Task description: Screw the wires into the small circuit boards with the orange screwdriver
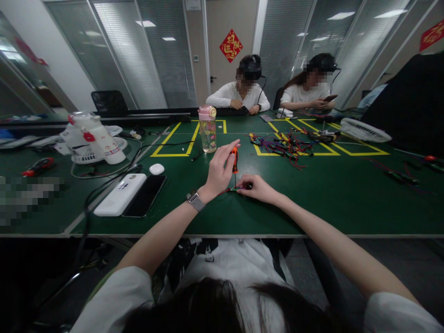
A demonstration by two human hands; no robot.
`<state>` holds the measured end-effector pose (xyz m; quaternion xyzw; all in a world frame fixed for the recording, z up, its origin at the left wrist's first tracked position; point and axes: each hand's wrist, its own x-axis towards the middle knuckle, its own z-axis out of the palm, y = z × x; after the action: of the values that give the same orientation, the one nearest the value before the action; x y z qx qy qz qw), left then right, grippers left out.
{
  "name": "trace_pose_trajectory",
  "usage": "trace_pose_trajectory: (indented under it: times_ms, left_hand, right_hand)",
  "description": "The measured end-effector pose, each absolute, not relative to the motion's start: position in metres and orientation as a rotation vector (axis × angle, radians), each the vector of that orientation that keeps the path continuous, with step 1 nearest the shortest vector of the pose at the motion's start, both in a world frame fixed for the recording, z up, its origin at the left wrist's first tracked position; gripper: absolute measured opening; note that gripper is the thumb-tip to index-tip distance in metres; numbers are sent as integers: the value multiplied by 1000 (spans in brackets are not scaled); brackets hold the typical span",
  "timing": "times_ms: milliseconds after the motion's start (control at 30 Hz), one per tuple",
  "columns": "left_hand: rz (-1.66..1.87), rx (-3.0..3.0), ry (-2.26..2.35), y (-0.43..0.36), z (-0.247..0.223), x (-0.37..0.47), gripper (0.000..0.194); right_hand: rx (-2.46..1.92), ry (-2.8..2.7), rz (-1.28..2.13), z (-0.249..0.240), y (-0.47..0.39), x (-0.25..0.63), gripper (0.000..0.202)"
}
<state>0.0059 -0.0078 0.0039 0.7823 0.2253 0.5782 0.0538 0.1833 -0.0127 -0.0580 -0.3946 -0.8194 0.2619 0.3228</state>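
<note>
My left hand, with a watch on its wrist, is at the orange and black handle of a screwdriver. Its fingers are stretched upward along the handle, and the thumb lies against it. The screwdriver stands upright, its thin shaft reaching down to a small green circuit board with thin wires. My right hand rests on the table and pinches the board's right end between thumb and fingers. The tip of the shaft on the board is too small to make out.
On the green table a pink-lidded bottle stands beyond my left hand. A pile of wired boards lies farther right. A white power bank, a black phone and an earbud case lie left. Two people sit opposite.
</note>
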Motion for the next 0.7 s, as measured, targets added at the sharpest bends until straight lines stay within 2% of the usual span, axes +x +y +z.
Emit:
trace_pose_trajectory:
  times_ms: [267, 533, 700]
  left_hand:
    - [1906, 2382, 789, -9, 5, 6, 19]
    - [1772, 2407, 724, -10, 4, 6, 33]
    - [1846, 2386, 767, -9, 5, 6, 27]
  right_hand:
    - [-1038, -2143, 690, -56, -13, 183, 9]
    - [-1044, -2146, 698, -56, -14, 183, 11]
    - [-1040, -2150, 700, -57, -14, 183, 11]
